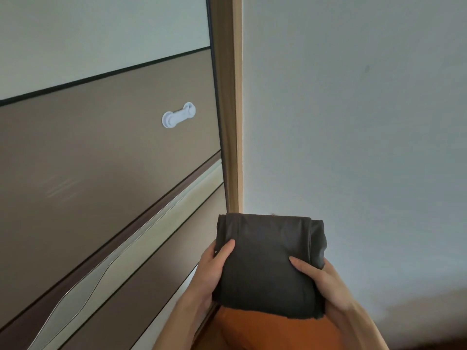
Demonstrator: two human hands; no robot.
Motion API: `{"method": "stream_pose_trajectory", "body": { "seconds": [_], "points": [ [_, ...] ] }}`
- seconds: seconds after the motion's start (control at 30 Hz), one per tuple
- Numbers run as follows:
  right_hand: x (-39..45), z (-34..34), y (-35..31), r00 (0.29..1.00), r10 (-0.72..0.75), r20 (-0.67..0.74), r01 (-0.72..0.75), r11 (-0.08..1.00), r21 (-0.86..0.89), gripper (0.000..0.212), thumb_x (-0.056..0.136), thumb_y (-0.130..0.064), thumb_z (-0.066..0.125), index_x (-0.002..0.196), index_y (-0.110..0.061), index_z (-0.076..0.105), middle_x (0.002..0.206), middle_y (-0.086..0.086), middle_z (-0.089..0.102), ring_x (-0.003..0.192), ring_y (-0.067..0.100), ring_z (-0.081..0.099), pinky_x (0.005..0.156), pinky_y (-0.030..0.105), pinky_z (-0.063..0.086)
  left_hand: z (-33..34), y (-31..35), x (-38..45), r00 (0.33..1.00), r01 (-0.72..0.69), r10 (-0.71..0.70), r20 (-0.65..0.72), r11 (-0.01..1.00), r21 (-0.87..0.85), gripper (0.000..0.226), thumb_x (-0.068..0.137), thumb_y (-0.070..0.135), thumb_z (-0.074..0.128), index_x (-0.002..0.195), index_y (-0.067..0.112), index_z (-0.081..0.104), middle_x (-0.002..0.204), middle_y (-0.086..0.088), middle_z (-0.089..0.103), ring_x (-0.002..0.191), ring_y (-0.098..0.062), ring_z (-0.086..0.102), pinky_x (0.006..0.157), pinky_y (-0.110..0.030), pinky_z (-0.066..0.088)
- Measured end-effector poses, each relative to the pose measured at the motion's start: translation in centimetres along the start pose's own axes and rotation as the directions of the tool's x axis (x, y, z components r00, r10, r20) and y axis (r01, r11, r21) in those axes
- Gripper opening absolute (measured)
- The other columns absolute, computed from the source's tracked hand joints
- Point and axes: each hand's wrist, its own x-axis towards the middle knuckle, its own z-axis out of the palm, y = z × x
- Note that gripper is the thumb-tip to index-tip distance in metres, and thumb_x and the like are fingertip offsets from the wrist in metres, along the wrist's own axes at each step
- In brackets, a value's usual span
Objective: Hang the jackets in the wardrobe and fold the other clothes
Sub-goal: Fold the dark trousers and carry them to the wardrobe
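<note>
- The folded dark garment (267, 263) sits between your two hands, held up in the air in front of the wardrobe door (108, 152) and the pale wall (353, 122), just above something orange (273, 329) at the bottom of the view.
- Your left hand (214, 269) has a closed grip on the garment's left edge: thumb on top, fingers hidden under the cloth.
- Your right hand (321, 281) has the same closed grip on the right edge, thumb pressed across the top face.
- The fold looks tidy and square, so this piece seems done with folding and ready to be put away.
- Keep both thumbs pressing down so the layers do not slide apart; the right side shows a loose rolled edge that could slip open.
- Carry it level and set it down flat, letting go of both sides together.
- The wardrobe door looks shut, with a white plastic latch (178, 114) near its wooden frame (233, 109); you would need one hand free to open it.
</note>
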Motion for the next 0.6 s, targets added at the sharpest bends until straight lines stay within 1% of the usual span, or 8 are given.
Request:
{"method": "stream_pose_trajectory", "body": {
  "seconds": [0.13, 0.23, 0.33, 0.43, 0.47, 0.5, 0.53, 0.6],
  "points": [
    [2.5, -0.2, -1.8, 1.000, 0.001, 0.018, -0.002, 0.999, 0.042, 0.063, 0.074, -0.024, 0.092, 0.129, -0.010, 0.065, 0.117, 0.012, 0.077, 0.107, 0.034, 0.075, 0.100, 0.053, 0.056, 0.4, 2.0, 2.2, 0.999, -0.036, 0.036, 0.016, 0.999, 0.017, 0.033, 0.105, 0.051, 0.047, 0.126, 0.034, 0.067, 0.114, 0.010, 0.077, 0.106, -0.013, 0.073, 0.086, -0.033, 0.061],
    [4.4, -0.2, -3.5, 1.000, -0.027, 0.015, 0.026, 0.996, 0.083, 0.049, 0.082, -0.020, 0.083, 0.127, -0.009, 0.067, 0.115, 0.013, 0.078, 0.104, 0.033, 0.076, 0.098, 0.050, 0.056, 1.1, 4.0, 4.7, 0.999, -0.040, 0.039, 0.005, 0.997, 0.063, 0.043, 0.107, 0.056, 0.036, 0.119, 0.034, 0.071, 0.113, 0.008, 0.077, 0.109, -0.014, 0.071, 0.095, -0.038, 0.058],
    [6.3, -0.3, -4.3, 1.000, -0.021, -0.008, 0.022, 0.989, 0.145, 0.048, 0.085, -0.021, 0.079, 0.130, -0.011, 0.066, 0.116, 0.012, 0.077, 0.105, 0.033, 0.075, 0.095, 0.046, 0.056, 1.5, 5.9, 7.9, 0.992, -0.103, 0.114, -0.054, 0.978, 0.180, 0.039, 0.112, 0.044, 0.034, 0.109, 0.029, 0.070, 0.109, 0.007, 0.075, 0.105, -0.012, 0.069, 0.083, -0.030, 0.057],
    [7.8, -0.3, -5.1, 0.999, -0.027, -0.041, 0.035, 0.978, 0.207, 0.047, 0.086, -0.019, 0.078, 0.131, -0.012, 0.065, 0.116, 0.012, 0.077, 0.105, 0.034, 0.075, 0.095, 0.046, 0.056, 1.0, 7.2, 11.7, 0.966, -0.220, 0.253, -0.050, 0.911, 0.348, 0.028, 0.113, 0.033, 0.038, 0.112, 0.031, 0.066, 0.110, 0.007, 0.074, 0.097, -0.009, 0.071, 0.076, -0.026, 0.059],
    [8.2, -0.2, -5.5, 0.998, -0.033, -0.047, 0.043, 0.975, 0.218, 0.045, 0.087, -0.018, 0.077, 0.130, -0.012, 0.066, 0.115, 0.012, 0.078, 0.104, 0.033, 0.076, 0.095, 0.045, 0.055, 0.7, 7.4, 13.1, 0.945, -0.276, 0.324, -0.033, 0.850, 0.448, 0.024, 0.112, 0.032, 0.041, 0.114, 0.033, 0.064, 0.111, 0.009, 0.074, 0.098, -0.007, 0.071, 0.081, -0.029, 0.061],
    [8.6, -0.2, -5.9, 0.998, -0.035, -0.059, 0.047, 0.975, 0.219, 0.043, 0.088, -0.017, 0.076, 0.129, -0.012, 0.066, 0.115, 0.012, 0.078, 0.104, 0.033, 0.076, 0.095, 0.046, 0.055, 0.4, 7.6, 14.6, 0.914, -0.330, 0.405, 0.002, 0.742, 0.583, 0.021, 0.111, 0.032, 0.043, 0.118, 0.035, 0.063, 0.112, 0.013, 0.073, 0.100, -0.005, 0.070, 0.088, -0.033, 0.060],
    [9.0, -0.3, -6.1, 0.997, -0.040, -0.067, 0.054, 0.974, 0.220, 0.041, 0.088, -0.016, 0.076, 0.128, -0.013, 0.066, 0.114, 0.012, 0.078, 0.103, 0.033, 0.076, 0.095, 0.046, 0.055, 0.1, 8.0, 16.1, 0.876, -0.365, 0.479, 0.055, 0.585, 0.724, 0.022, 0.110, 0.032, 0.045, 0.122, 0.035, 0.062, 0.114, 0.015, 0.071, 0.103, -0.005, 0.068, 0.093, -0.033, 0.058],
    [9.6, -0.6, -6.5, 0.996, -0.039, -0.076, 0.056, 0.972, 0.227, 0.040, 0.089, -0.016, 0.076, 0.127, -0.013, 0.067, 0.114, 0.012, 0.078, 0.103, 0.034, 0.076, 0.097, 0.049, 0.055, -0.3, 9.0, 18.6, 0.773, -0.428, 0.581, 0.255, 0.180, 0.886, 0.024, 0.108, 0.028, 0.049, 0.128, 0.028, 0.063, 0.121, 0.010, 0.068, 0.115, -0.010, 0.062, 0.104, -0.030, 0.050]
  ]
}}
